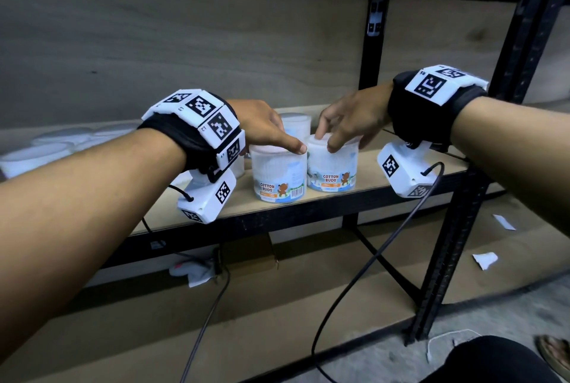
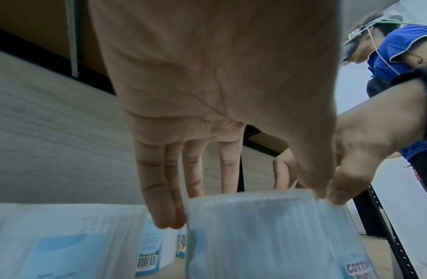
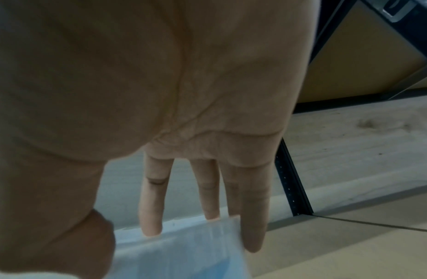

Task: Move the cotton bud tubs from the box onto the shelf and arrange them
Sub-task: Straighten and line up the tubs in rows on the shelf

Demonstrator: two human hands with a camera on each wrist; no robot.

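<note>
Two clear cotton bud tubs with white lids stand side by side near the front edge of the shelf board (image 1: 401,167). My left hand (image 1: 277,136) reaches down over the left tub (image 1: 279,179), thumb at the lid rim. In the left wrist view its fingers (image 2: 160,207) run down one side of that tub (image 2: 255,236) and the thumb (image 2: 312,181) presses the other. My right hand (image 1: 342,133) grips the right tub (image 1: 333,167) by its lid. The right wrist view shows fingers (image 3: 253,226) behind and beside that tub (image 3: 179,251), thumb in front.
A third tub (image 1: 296,125) stands behind the pair, and several more tubs (image 1: 46,148) sit blurred at the shelf's left. A black upright post (image 1: 456,228) bounds the right side. Below are a small cardboard box (image 1: 249,254), trailing cables and paper scraps (image 1: 485,259).
</note>
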